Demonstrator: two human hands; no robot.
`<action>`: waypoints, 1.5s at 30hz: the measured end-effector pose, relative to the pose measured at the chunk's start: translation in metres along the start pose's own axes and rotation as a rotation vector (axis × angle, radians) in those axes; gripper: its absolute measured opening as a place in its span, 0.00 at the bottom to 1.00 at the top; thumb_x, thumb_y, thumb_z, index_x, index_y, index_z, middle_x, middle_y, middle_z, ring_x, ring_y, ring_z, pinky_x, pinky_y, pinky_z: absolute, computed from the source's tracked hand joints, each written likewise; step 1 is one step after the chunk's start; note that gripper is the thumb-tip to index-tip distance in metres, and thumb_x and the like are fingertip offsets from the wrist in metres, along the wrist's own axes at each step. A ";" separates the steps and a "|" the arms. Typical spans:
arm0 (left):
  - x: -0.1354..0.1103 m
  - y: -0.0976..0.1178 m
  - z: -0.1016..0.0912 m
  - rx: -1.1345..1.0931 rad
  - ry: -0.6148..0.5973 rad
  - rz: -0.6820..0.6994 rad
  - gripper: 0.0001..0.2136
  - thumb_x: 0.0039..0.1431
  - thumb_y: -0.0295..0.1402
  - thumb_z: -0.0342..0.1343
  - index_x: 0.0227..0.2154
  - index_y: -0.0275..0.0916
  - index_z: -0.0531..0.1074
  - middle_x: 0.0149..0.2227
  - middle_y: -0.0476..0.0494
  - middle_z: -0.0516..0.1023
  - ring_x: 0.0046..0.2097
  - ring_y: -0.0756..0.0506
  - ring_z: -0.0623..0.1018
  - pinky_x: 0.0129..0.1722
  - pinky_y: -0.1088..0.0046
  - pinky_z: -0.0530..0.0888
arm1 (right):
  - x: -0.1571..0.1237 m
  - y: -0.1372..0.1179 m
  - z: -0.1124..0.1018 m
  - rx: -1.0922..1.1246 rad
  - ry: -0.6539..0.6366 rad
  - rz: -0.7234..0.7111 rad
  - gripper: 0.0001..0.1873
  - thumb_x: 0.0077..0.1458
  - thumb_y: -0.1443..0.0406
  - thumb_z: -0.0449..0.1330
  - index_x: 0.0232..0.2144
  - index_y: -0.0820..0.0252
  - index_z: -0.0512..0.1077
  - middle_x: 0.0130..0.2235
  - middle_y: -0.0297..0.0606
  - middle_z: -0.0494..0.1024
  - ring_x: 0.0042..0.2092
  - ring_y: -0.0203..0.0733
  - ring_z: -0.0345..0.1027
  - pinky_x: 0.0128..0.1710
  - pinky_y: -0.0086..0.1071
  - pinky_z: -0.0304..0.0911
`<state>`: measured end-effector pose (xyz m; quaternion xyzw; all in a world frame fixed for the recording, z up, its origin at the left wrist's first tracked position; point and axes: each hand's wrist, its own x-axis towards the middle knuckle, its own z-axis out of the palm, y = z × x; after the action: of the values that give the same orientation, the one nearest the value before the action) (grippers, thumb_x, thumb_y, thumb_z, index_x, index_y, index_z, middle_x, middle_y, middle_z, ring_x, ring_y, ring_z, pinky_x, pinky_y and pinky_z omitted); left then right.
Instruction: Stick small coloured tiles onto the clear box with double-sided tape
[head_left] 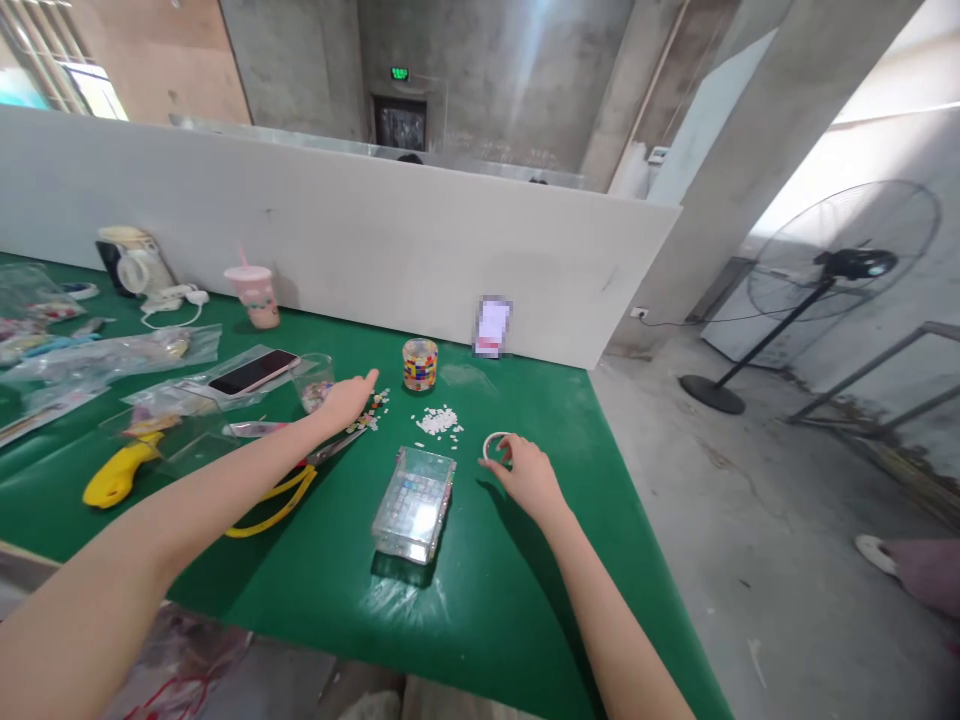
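My right hand [529, 475] is closed on the edge of a thin white ring [486, 448], held just above the green table. My left hand [349, 402] reaches over a scatter of small coloured tiles [377, 412], one finger stretched out and the others partly hidden; I see nothing held in it. Beyond it stands a round jar [420, 366] covered in coloured mosaic tiles. A pile of small white tiles [439, 421] lies between my hands. Nearer to me is a clear plastic box [414, 505] with pale tiles on it. Yellow-handled scissors [279, 512] lie under my left forearm.
A clear cup [311, 378] of small pieces, a phone [255, 371], a yellow tool [124, 470] and plastic bags [112, 355] crowd the left. A pink tumbler [255, 297] and a propped screen [492, 328] stand near the white partition [360, 245]. A fan [780, 340] stands right.
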<state>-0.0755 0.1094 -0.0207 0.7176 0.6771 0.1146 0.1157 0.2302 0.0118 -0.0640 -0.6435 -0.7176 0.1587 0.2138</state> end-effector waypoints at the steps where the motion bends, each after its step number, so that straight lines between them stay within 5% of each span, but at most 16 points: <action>1: 0.000 0.003 -0.004 -0.040 0.015 0.007 0.15 0.64 0.36 0.55 0.50 0.36 0.69 0.50 0.39 0.74 0.46 0.43 0.77 0.44 0.59 0.76 | -0.008 0.002 0.003 -0.039 -0.008 -0.002 0.14 0.60 0.59 0.60 0.43 0.63 0.72 0.45 0.40 0.76 0.46 0.44 0.72 0.47 0.45 0.68; 5: -0.009 0.019 -0.020 -0.234 0.038 0.026 0.13 0.65 0.40 0.53 0.43 0.34 0.72 0.41 0.43 0.76 0.40 0.45 0.77 0.40 0.63 0.76 | -0.022 0.005 0.018 -0.091 -0.031 -0.008 0.13 0.61 0.61 0.60 0.46 0.63 0.71 0.49 0.42 0.74 0.49 0.46 0.70 0.49 0.47 0.67; 9: -0.042 0.043 -0.030 -0.480 -0.045 0.089 0.17 0.68 0.43 0.47 0.35 0.34 0.72 0.25 0.51 0.72 0.23 0.52 0.70 0.24 0.75 0.69 | -0.017 0.004 0.018 0.022 -0.022 -0.042 0.14 0.62 0.61 0.59 0.46 0.63 0.71 0.47 0.41 0.75 0.45 0.43 0.72 0.44 0.43 0.70; 13: -0.079 0.071 -0.041 -0.699 -0.163 0.194 0.16 0.66 0.43 0.45 0.38 0.34 0.71 0.19 0.54 0.68 0.17 0.54 0.63 0.17 0.78 0.61 | -0.015 -0.006 -0.008 0.268 0.033 -0.116 0.13 0.65 0.59 0.54 0.41 0.64 0.70 0.31 0.32 0.75 0.27 0.33 0.70 0.30 0.31 0.70; 17: -0.099 0.102 -0.054 -0.850 -0.178 0.291 0.20 0.65 0.42 0.47 0.55 0.37 0.66 0.19 0.55 0.68 0.17 0.55 0.62 0.18 0.80 0.61 | -0.021 -0.033 -0.049 0.522 0.146 -0.271 0.16 0.68 0.55 0.42 0.36 0.58 0.63 0.17 0.21 0.60 0.19 0.31 0.59 0.28 0.29 0.67; 22: -0.113 0.132 -0.067 -1.092 -0.244 0.527 0.26 0.66 0.38 0.48 0.65 0.38 0.56 0.17 0.56 0.67 0.17 0.55 0.62 0.18 0.81 0.62 | -0.029 -0.074 -0.085 0.694 0.261 -0.498 0.12 0.66 0.56 0.49 0.33 0.55 0.63 0.26 0.29 0.68 0.26 0.33 0.64 0.29 0.29 0.64; 27: -0.122 0.140 -0.073 -1.239 -0.199 0.601 0.32 0.67 0.36 0.50 0.68 0.40 0.44 0.20 0.56 0.68 0.19 0.55 0.65 0.19 0.83 0.64 | -0.030 -0.090 -0.093 0.770 0.350 -0.669 0.08 0.66 0.62 0.50 0.35 0.55 0.65 0.41 0.37 0.71 0.40 0.38 0.67 0.40 0.34 0.64; 30: -0.123 0.134 -0.074 -1.222 -0.223 0.639 0.32 0.67 0.36 0.50 0.69 0.43 0.41 0.19 0.57 0.67 0.19 0.55 0.65 0.19 0.84 0.64 | -0.032 -0.088 -0.094 0.824 0.304 -0.748 0.07 0.67 0.65 0.49 0.41 0.53 0.67 0.43 0.38 0.75 0.41 0.40 0.70 0.41 0.36 0.65; 36: -0.126 0.128 -0.074 -1.056 -0.229 0.677 0.28 0.68 0.32 0.47 0.67 0.53 0.45 0.20 0.57 0.67 0.21 0.54 0.67 0.21 0.83 0.66 | -0.037 -0.078 -0.096 0.816 0.267 -0.763 0.07 0.66 0.66 0.51 0.44 0.54 0.68 0.29 0.33 0.75 0.32 0.39 0.67 0.33 0.35 0.64; 41: -0.129 0.131 -0.070 -0.820 -0.066 0.794 0.27 0.67 0.26 0.46 0.65 0.57 0.53 0.21 0.58 0.68 0.21 0.54 0.65 0.21 0.82 0.63 | -0.045 -0.086 -0.096 0.881 0.234 -0.563 0.06 0.66 0.64 0.52 0.41 0.52 0.69 0.26 0.28 0.71 0.24 0.31 0.63 0.24 0.26 0.61; 45: -0.123 0.133 -0.065 -0.767 0.092 0.736 0.23 0.66 0.27 0.46 0.61 0.51 0.62 0.20 0.58 0.68 0.19 0.55 0.65 0.20 0.82 0.62 | -0.056 -0.094 -0.102 1.041 -0.026 -0.469 0.13 0.63 0.54 0.56 0.47 0.49 0.69 0.29 0.32 0.74 0.26 0.33 0.65 0.25 0.27 0.63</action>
<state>0.0226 -0.0201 0.0830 0.8080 0.2945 0.4183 0.2923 0.2066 -0.0596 0.0645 -0.2749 -0.6711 0.4473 0.5234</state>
